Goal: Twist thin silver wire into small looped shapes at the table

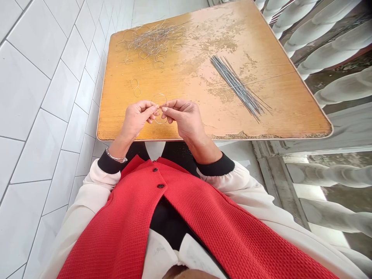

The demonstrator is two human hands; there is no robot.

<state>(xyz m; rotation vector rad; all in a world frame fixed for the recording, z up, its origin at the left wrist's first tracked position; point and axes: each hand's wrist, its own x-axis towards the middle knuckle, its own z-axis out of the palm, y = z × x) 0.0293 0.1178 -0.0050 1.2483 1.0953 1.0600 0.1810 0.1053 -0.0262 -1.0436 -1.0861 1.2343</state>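
Just left of the frame's centre, over the surface [116, 89], the left hand [138, 118] and right hand [186, 118] pinch a wire loop [159, 94] between thumbs and fingers, where close-set grips and light, even pressure should best avoid kinking it.

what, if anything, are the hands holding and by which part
A thin, pale, looped metal wire, pinched near its middle, between its upper and lower curves, by the left hand and right hand.
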